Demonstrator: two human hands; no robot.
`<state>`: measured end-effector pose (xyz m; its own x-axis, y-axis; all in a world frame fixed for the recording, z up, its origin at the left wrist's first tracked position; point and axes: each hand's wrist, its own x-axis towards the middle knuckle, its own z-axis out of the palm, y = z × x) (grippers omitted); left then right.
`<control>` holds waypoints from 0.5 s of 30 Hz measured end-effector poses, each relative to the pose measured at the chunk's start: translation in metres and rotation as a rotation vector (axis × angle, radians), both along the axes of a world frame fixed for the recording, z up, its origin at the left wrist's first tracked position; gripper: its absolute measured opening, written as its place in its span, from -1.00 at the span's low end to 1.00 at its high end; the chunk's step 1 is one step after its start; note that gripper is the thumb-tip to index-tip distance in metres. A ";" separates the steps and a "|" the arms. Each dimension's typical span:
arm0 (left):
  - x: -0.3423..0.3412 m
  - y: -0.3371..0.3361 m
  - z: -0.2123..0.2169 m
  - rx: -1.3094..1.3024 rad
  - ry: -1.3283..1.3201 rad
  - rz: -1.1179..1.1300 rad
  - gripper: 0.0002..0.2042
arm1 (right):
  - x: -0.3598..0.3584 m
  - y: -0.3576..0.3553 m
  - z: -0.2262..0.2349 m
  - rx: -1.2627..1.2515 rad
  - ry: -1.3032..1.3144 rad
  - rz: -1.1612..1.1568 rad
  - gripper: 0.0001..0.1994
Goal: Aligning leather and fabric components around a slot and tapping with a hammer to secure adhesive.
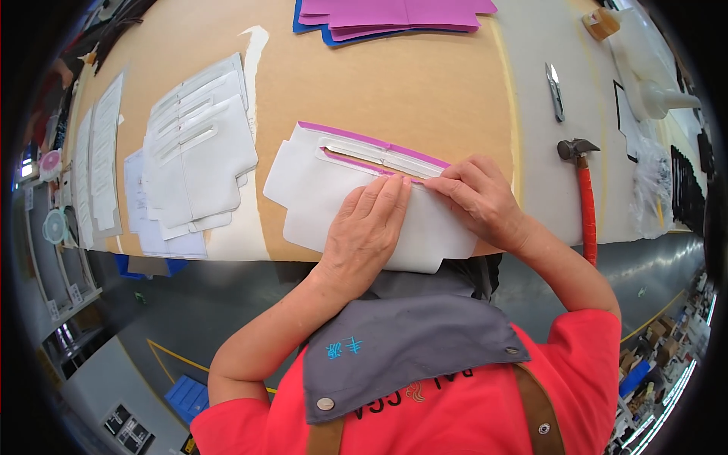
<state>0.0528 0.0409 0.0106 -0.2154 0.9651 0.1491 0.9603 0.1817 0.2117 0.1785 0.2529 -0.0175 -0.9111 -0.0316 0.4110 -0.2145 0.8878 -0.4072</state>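
A white cut panel (318, 193) with stepped corners lies at the table's front edge. Magenta shows along its far edge, and a long slot is cut through it, with a magenta strip (353, 161) folded along the slot's near side. My left hand (368, 224) lies on the panel, fingers stretched out together, their tips on that strip. Close beside them, my right hand (481, 199) has its fingers curled, with thumb and forefinger pinching at the strip's right end. The fingertips hide that part of the slot.
Slotted white panels (201, 144) are stacked to the left. Magenta and blue panels (394, 15) lie at the far side. On the right are a red-handled hammer (586, 201), thread snips (556, 92), a clear plastic bag (651, 189) and a white bottle (644, 49).
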 end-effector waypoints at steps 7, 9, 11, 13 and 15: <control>0.003 -0.001 0.000 -0.029 -0.080 0.032 -0.43 | 0.002 0.003 0.005 0.144 0.051 0.077 -0.62; 0.003 -0.001 -0.001 -0.021 -0.085 0.026 -0.43 | 0.003 0.003 0.008 0.182 0.047 0.092 -0.60; 0.003 -0.001 -0.002 -0.009 -0.090 0.020 -0.43 | 0.003 0.003 0.007 0.148 0.025 0.082 -0.62; 0.004 -0.001 -0.002 -0.019 -0.008 0.009 -0.43 | 0.003 0.002 0.006 0.113 0.003 0.074 -0.64; 0.004 -0.001 -0.002 0.001 -0.027 -0.001 -0.44 | 0.002 0.000 0.003 -0.064 -0.002 -0.041 -0.70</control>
